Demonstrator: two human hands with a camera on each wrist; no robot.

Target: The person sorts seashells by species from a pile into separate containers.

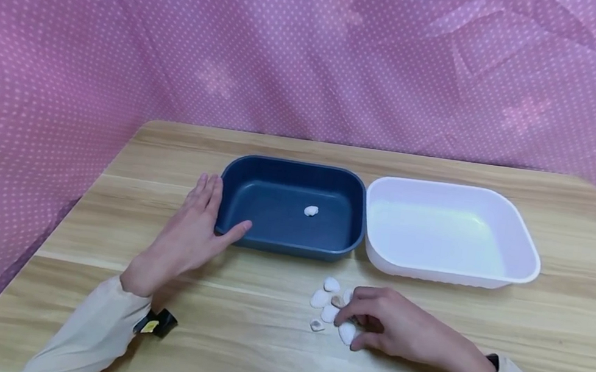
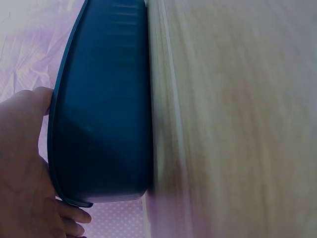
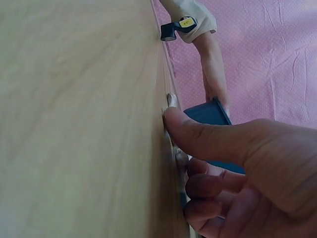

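My left hand (image 1: 187, 235) rests at the left end of a dark blue basin (image 1: 290, 250), fingers straight along its outside and thumb over the front left corner. In the left wrist view the hand lies against the rim of this basin (image 2: 104, 109). One small white shell (image 1: 311, 211) sits inside it. Nearer the front, my right hand (image 1: 392, 326) is low over a cluster of seashells, fingers bent. Its thumb and forefinger are at the edges of a white seashell (image 1: 347, 333) on the table. In the right wrist view, the right hand's (image 3: 247, 168) fingers partly hide the shells.
A white basin (image 1: 448, 273) stands right of the blue one, their rims side by side. Left of the right hand lie several loose shells, among them a white one (image 1: 320, 299) and a small spiral-looking one (image 1: 317, 325). Pink dotted cloth (image 1: 313, 53) hangs behind the wooden table (image 1: 235, 351).
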